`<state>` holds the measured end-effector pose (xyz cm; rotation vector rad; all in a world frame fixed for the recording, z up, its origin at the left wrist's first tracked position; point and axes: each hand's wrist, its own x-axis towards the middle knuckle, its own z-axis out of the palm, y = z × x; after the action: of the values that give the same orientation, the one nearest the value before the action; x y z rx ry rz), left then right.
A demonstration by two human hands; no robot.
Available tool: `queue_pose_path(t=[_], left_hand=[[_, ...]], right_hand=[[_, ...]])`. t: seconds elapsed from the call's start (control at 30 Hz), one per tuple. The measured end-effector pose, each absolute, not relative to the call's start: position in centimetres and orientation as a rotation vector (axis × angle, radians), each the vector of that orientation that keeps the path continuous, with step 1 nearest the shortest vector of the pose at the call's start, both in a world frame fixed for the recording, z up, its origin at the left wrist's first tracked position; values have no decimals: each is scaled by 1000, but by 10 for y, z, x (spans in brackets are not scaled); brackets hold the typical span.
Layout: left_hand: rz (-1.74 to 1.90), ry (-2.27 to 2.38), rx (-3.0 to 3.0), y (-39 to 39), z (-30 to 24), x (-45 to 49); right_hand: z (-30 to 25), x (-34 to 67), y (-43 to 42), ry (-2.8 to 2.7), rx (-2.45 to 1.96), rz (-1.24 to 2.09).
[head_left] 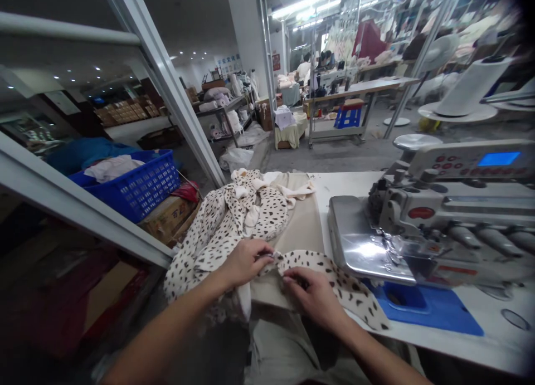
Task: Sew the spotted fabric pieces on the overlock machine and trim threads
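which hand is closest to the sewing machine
The right hand, on the spotted fabric just left of the sewing machine; the left hand pinches the fabric farther from the machine.

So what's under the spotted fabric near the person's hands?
A beige cloth shows beneath the spotted fabric; what lies directly under the bunched folds is covered, so I can't see it.
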<state>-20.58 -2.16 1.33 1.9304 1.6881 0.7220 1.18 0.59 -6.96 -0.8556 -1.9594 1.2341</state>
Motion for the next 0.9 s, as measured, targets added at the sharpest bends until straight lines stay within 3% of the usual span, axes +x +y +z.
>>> queue_pose_path(t=[0.13, 0.4, 0.57, 0.67, 0.9], left_hand=[[743, 1708, 1889, -25, 14, -202], [723, 1659, 2085, -52, 19, -199], [867, 1933, 2036, -61, 15, -219], [1005, 2097, 1788, -51, 42, -262], [1126, 2398, 1491, 30, 128, -391]], right_hand=[[-62, 3, 13, -1811, -913, 1188], [-31, -17, 19, -1399, -866, 1749], [-7, -28, 13, -984, -787, 2036], [-8, -20, 13, -1191, -812, 1932], [-59, 43, 18, -1898, -887, 1166]])
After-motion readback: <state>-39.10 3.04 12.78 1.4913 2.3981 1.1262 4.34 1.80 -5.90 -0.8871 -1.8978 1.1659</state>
